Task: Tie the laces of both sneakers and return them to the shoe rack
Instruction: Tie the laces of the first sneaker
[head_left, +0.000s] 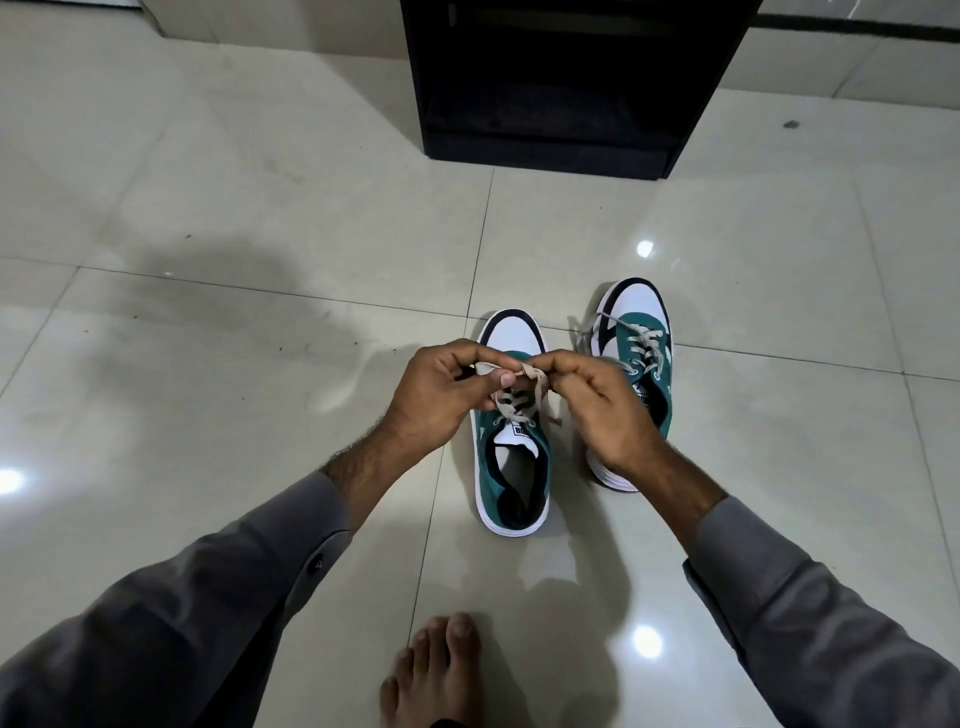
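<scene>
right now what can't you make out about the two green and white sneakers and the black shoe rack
- Head view: knot on the near green and white sneaker, covered by left hand and right hand.
- Far sneaker's heel, behind the right hand.
- Black shoe rack: top cut off, inside too dark.

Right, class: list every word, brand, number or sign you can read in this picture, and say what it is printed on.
None can be read for certain.
Tongue label of the near sneaker: a dark patch with pale letters, too blurred to read.
Tongue label of the far sneaker: partly hidden by the right hand, unreadable.
Shoe rack: no text visible.
</scene>
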